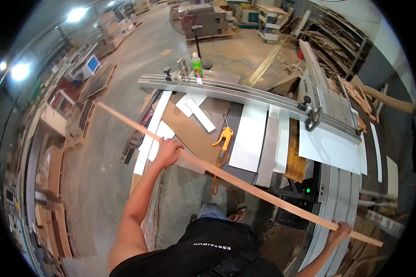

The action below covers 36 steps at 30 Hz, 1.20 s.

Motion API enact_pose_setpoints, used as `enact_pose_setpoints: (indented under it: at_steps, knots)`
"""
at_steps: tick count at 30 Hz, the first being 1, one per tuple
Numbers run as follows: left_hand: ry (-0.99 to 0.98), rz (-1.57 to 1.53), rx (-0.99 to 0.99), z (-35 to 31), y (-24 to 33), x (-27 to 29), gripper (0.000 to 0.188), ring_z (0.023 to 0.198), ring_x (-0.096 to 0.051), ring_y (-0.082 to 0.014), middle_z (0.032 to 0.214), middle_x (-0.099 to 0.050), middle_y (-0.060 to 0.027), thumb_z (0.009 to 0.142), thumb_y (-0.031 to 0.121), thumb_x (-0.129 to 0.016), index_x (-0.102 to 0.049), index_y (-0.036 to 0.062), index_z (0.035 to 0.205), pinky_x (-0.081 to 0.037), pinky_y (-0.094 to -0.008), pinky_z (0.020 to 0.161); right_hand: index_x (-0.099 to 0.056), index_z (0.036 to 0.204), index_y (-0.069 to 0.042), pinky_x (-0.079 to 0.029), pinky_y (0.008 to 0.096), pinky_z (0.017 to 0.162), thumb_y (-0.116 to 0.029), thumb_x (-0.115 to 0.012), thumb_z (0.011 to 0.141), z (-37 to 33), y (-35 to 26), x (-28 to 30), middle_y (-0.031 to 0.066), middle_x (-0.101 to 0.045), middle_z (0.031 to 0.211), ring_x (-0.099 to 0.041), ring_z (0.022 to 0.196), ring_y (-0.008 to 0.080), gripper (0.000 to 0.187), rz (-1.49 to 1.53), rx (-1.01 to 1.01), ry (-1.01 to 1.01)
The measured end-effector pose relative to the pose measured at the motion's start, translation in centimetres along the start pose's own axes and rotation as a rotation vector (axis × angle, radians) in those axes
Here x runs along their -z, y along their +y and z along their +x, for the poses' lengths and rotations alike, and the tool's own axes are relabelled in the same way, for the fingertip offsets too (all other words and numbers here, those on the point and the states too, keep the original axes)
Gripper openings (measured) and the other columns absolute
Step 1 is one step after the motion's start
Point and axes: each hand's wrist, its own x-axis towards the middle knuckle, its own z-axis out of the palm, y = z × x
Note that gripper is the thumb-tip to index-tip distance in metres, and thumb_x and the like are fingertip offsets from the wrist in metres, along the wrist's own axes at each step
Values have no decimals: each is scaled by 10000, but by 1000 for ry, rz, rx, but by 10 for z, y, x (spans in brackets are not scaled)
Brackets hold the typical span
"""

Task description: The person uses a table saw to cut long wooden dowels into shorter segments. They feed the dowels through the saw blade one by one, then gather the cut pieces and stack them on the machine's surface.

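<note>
A long, thin wooden strip (245,184) crosses in front of my body, slanting from far left to near right. My left hand (169,151) is closed around it left of the middle. Near its right end, my right hand (340,233) has its fingers wrapped round it. The strip is held above a saw table, where white panels (248,143) and a brown board (184,122) lie. Beyond the strip, a yellow air blow gun (224,137) rests on the boards, its orange hose hanging over the near edge.
A metal fence (245,94) with black knobs spans the table's far side. Behind it stands a green bottle (196,63). A rack of wood offcuts (339,41) is at the back right, and a wooden pallet (54,171) sits at left.
</note>
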Motion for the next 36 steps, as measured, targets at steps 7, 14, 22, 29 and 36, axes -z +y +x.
enact_pose_setpoints:
  at_steps: [7, 14, 22, 29, 36]
  knots:
    - [-276, -2, 64, 77, 29, -58, 231, 1116, -605, -313, 949, -709, -100, 797, 118, -568, -747, 117, 943, -302, -629, 1046, -545, 738, -41, -423, 506, 883, -283, -801, 827, 0, 40, -58, 137, -516, 728, -542, 789, 382, 363, -142, -90, -309]
    - [-356, -78, 154, 137, 29, -87, 222, 1119, -605, -323, 960, -715, -103, 788, 152, -564, -751, 107, 900, -229, -716, 1087, -514, 677, -48, -425, 505, 702, -141, -757, 783, 39, 52, -93, 132, -466, 640, -513, 697, 366, 281, -208, -136, -452]
    - [-435, -3, -137, 165, 111, -116, 252, 1004, -629, -282, 931, -672, -60, 721, 322, -739, -705, 139, 891, -331, -590, 1057, -652, 726, -32, -511, 493, 674, -198, -905, 575, 114, 5, -135, 172, -633, 664, -626, 663, 390, 339, -63, -189, -753]
    - [-157, -148, -228, 192, 256, -175, 237, 1011, -621, -261, 917, -622, -49, 766, 302, -748, -660, 131, 903, -292, -613, 1119, -660, 766, -28, -542, 461, 693, -329, -912, 571, 187, -6, -210, 189, -686, 780, -676, 756, 371, 439, 78, -31, -983]
    - [-290, -181, -32, 251, 330, -199, 213, 999, -641, -308, 952, -702, -83, 709, 206, -716, -702, 125, 906, -317, -587, 1091, -729, 877, -86, -474, 449, 921, -340, -833, 660, 243, 25, -281, 129, -699, 922, -646, 934, 316, 350, 219, 169, -730]
